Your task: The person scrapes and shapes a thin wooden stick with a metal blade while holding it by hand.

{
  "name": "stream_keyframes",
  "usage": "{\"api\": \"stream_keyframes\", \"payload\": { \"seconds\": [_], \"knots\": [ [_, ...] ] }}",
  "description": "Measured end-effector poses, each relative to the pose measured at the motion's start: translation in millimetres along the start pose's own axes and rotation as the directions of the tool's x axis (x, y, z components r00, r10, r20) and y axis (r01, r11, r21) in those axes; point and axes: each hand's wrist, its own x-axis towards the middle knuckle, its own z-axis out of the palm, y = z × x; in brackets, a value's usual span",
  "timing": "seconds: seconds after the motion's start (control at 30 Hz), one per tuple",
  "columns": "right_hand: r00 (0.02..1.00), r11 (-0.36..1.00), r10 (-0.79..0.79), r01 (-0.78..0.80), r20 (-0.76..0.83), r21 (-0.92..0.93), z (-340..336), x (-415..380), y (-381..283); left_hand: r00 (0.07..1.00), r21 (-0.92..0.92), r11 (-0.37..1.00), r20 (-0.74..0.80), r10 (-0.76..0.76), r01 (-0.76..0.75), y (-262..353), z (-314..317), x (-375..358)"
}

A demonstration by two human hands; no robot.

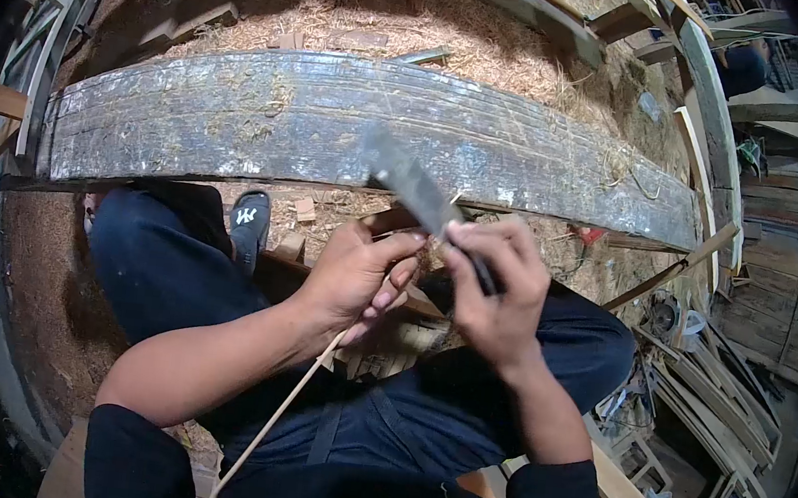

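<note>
In the middle of the head view, my left hand (368,270) is closed around a thin pale wooden strip (280,413). The strip slants from near my body at the bottom up through the fingers. My right hand (502,284) grips the dark handle of a broad-bladed knife (412,187). Its grey blade points up and left, smeared by motion, and overlaps the front edge of the plank bench in this view. Right at the base of the blade, the left fingertips pinch the strip's upper part, close to the right fingers.
A worn plank bench (353,132) spans the space in front of my knees, with fibre scraps on it. Wood shavings (384,19) cover the ground beyond. Long wooden offcuts (713,408) are piled at right. A sandal (249,224) shows below the bench.
</note>
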Motion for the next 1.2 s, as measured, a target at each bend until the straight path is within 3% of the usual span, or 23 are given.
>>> {"api": "stream_keyframes", "payload": {
  "seconds": [0.1, 0.17, 0.2, 0.3, 0.4, 0.53, 0.63, 0.77, 0.83, 0.9, 0.97, 1.07, 1.2],
  "knots": [
    [0.999, 0.998, 0.040, -0.042, -0.037, -0.055, -1, 2, -1, 1.000, -0.070, 0.997, -0.005, -0.020, 0.019, 0, 4, 0],
    [0.999, 0.999, -0.034, 0.033, 0.018, 0.042, 2, -1, -10, 0.999, -0.030, 0.999, -0.036, -0.021, 0.020, 0, 5, 1],
    [0.994, 0.994, -0.105, 0.105, -0.006, -0.030, 2, 1, -4, 0.996, 0.010, 1.000, -0.078, -0.029, 0.030, 0, 4, -1],
    [0.998, 0.997, 0.046, -0.048, -0.037, -0.054, 1, 6, 3, 1.000, -0.072, 0.997, 0.021, -0.010, 0.012, 2, 6, -2],
    [0.997, 0.995, -0.075, 0.075, -0.007, -0.067, 0, 6, -8, 1.000, -0.071, 0.997, -0.015, -0.012, 0.011, -1, 4, 0],
    [0.999, 0.998, 0.026, -0.029, -0.043, -0.060, 1, 7, 1, 1.000, -0.091, 0.995, -0.006, -0.030, 0.029, 1, 3, -4],
    [0.998, 0.996, -0.068, 0.069, 0.017, -0.056, 0, 3, -10, 0.997, -0.072, 0.996, -0.051, -0.062, 0.058, 1, 3, -1],
    [0.999, 0.999, -0.029, 0.029, -0.018, -0.037, 2, 4, -7, 1.000, -0.050, 0.999, -0.016, -0.018, 0.017, -2, 1, 1],
    [0.995, 0.992, -0.097, 0.099, 0.024, -0.077, -2, 4, -12, 0.999, -0.121, 0.992, -0.030, -0.041, 0.037, -1, 3, 1],
    [1.000, 0.999, -0.007, 0.006, -0.025, -0.038, 2, 1, -2, 0.998, -0.105, 0.994, -0.050, -0.048, 0.043, 0, 2, -1],
    [0.999, 0.998, -0.019, 0.017, -0.048, -0.054, 3, 4, -1, 0.995, -0.036, 0.995, -0.008, -0.095, 0.094, 0, -3, 2],
    [0.995, 0.992, -0.097, 0.097, 0.003, -0.086, -3, 3, -11, 0.998, -0.059, 0.997, -0.030, -0.046, 0.044, 0, 4, 1],
    [0.998, 0.998, -0.007, 0.003, -0.063, -0.070, 3, 4, 2, 0.999, -0.085, 0.995, -0.018, -0.044, 0.042, 0, 4, 0]
  ]
}}
